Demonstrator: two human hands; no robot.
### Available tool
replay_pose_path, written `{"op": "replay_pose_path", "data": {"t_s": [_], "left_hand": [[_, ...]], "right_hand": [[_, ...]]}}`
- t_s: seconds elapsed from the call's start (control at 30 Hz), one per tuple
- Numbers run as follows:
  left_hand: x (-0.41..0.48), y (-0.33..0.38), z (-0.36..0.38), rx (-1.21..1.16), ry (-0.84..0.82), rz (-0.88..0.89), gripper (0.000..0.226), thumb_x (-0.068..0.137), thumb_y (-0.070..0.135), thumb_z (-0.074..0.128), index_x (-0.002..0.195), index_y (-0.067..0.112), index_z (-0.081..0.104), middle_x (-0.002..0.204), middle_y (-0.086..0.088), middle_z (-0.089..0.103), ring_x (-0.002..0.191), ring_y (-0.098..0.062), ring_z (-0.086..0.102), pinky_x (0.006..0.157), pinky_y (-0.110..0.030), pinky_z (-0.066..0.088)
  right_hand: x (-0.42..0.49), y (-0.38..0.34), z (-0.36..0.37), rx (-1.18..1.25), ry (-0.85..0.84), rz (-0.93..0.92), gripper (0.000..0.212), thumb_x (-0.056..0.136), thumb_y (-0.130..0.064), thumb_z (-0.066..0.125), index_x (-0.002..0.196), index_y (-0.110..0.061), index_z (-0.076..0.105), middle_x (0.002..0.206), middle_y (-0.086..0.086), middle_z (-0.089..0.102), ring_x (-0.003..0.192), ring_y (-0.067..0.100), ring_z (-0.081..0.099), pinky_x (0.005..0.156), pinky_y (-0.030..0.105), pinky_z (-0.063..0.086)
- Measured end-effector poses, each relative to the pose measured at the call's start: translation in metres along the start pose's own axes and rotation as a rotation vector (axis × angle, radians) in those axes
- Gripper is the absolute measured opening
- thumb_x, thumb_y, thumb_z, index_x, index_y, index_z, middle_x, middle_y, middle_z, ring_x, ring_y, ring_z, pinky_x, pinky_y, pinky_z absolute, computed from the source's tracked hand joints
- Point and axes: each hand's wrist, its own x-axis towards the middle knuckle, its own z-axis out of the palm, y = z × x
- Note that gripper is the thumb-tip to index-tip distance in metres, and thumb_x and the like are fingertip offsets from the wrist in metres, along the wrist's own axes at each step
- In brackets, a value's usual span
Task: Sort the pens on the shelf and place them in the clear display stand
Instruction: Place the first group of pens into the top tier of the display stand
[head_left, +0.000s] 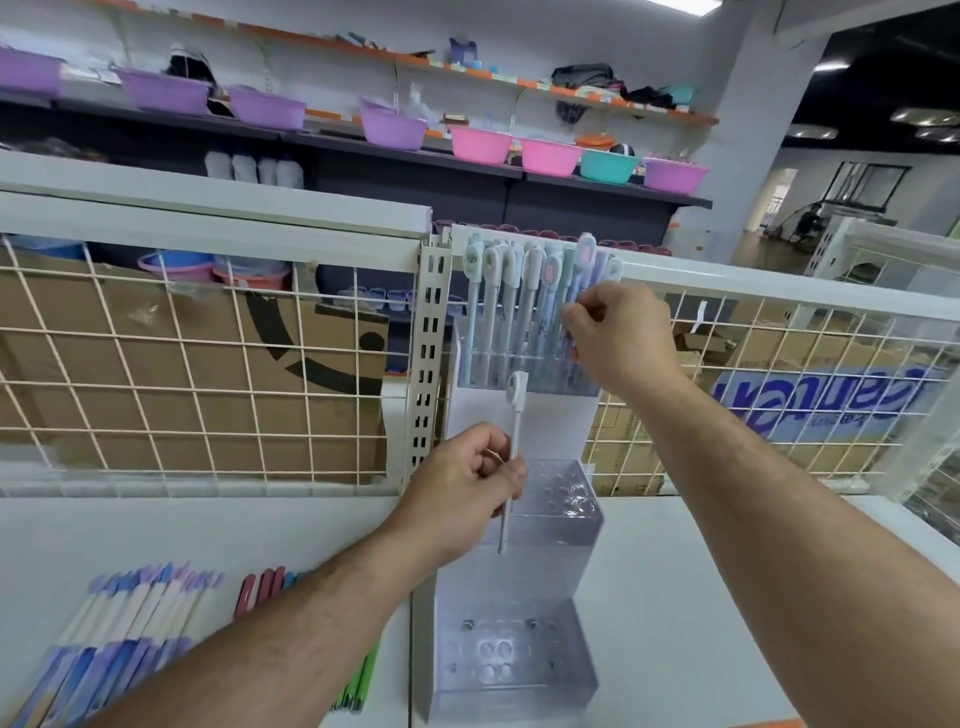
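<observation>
A clear tiered display stand (519, 545) rises on the white shelf, with three holed compartments. Its top tier (524, 371) holds several pastel pens (511, 296) standing upright. My left hand (467, 478) grips a white pen (515, 415) upright in front of the middle tier (561, 499), which has no pens in it. My right hand (621, 332) is up at the right end of the top tier, fingers pinched on a pale purple pen (584, 260) standing there. The bottom tier (511, 654) holds no pens.
Bundles of pens lie on the shelf at lower left: pastel ones (130, 634), pink ones (260, 592) and green ones (358, 686). A wire grid (208, 384) backs the shelf, with cardboard boxes behind. Coloured basins (483, 145) line far shelves.
</observation>
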Motion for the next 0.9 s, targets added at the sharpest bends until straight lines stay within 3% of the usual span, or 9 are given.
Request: {"op": "replay_pose_path", "data": {"t_s": [0.3,0.43,0.5,0.57,0.67,0.8,0.9], "left_hand": [[-0.001,0.001,-0.002,-0.027,-0.010,-0.005,0.012,0.097,0.017,0.059,0.087,0.010,0.059,0.082,-0.014,0.070,0.072,-0.020,0.059,0.066,-0.032,0.050],[0.000,0.001,-0.003,-0.022,-0.014,0.001,0.012,0.097,0.018,0.059,0.089,0.010,0.059,0.084,-0.015,0.070,0.074,-0.020,0.060,0.067,-0.032,0.051],[0.000,0.000,-0.003,-0.030,-0.013,0.007,0.011,0.097,0.019,0.060,0.090,0.010,0.060,0.084,-0.015,0.070,0.074,-0.020,0.060,0.069,-0.038,0.053],[0.002,-0.002,-0.003,-0.025,-0.010,0.016,0.010,0.096,0.020,0.061,0.090,0.012,0.061,0.081,-0.012,0.070,0.070,-0.020,0.060,0.070,-0.044,0.055],[0.003,-0.004,-0.003,-0.015,-0.015,0.035,0.011,0.093,0.017,0.063,0.083,0.020,0.062,0.078,-0.012,0.069,0.067,-0.021,0.058,0.068,-0.044,0.052],[0.001,-0.003,-0.003,0.020,-0.004,0.040,0.012,0.091,0.019,0.068,0.082,0.012,0.065,0.077,-0.011,0.070,0.064,-0.016,0.060,0.070,-0.044,0.055],[0.002,-0.003,-0.004,0.050,-0.027,0.042,0.012,0.088,0.018,0.071,0.080,0.011,0.067,0.071,-0.009,0.069,0.062,-0.015,0.061,0.067,-0.040,0.054]], "right_hand": [[-0.011,0.003,0.002,-0.109,0.023,-0.047,0.022,0.096,-0.027,0.063,0.082,-0.010,0.067,0.069,-0.001,0.066,0.064,0.016,0.062,0.066,0.038,0.058],[-0.032,0.005,0.002,-0.082,0.079,0.000,0.034,0.091,-0.042,0.067,0.074,-0.013,0.060,0.062,-0.002,0.060,0.057,0.014,0.053,0.052,0.029,0.043],[-0.052,0.005,0.003,0.051,-0.008,0.038,0.039,0.091,-0.043,0.069,0.072,-0.011,0.059,0.058,-0.004,0.055,0.051,0.012,0.046,0.050,0.026,0.038],[-0.074,0.006,0.005,0.229,-0.227,0.086,0.035,0.088,-0.038,0.073,0.073,-0.008,0.063,0.054,-0.005,0.052,0.046,0.009,0.042,0.047,0.023,0.037],[-0.095,0.010,0.013,0.273,-0.401,0.079,0.020,0.085,-0.029,0.077,0.077,-0.013,0.069,0.065,-0.003,0.065,0.049,0.004,0.047,0.049,0.018,0.037],[-0.095,0.010,0.014,0.345,-0.290,0.127,0.021,0.091,-0.016,0.071,0.072,-0.010,0.065,0.052,-0.010,0.053,0.045,0.004,0.044,0.046,0.016,0.036],[-0.092,0.008,0.008,0.408,-0.259,0.157,0.019,0.093,-0.017,0.068,0.081,-0.001,0.066,0.057,0.000,0.056,0.044,0.005,0.048,0.046,0.017,0.038]]}}
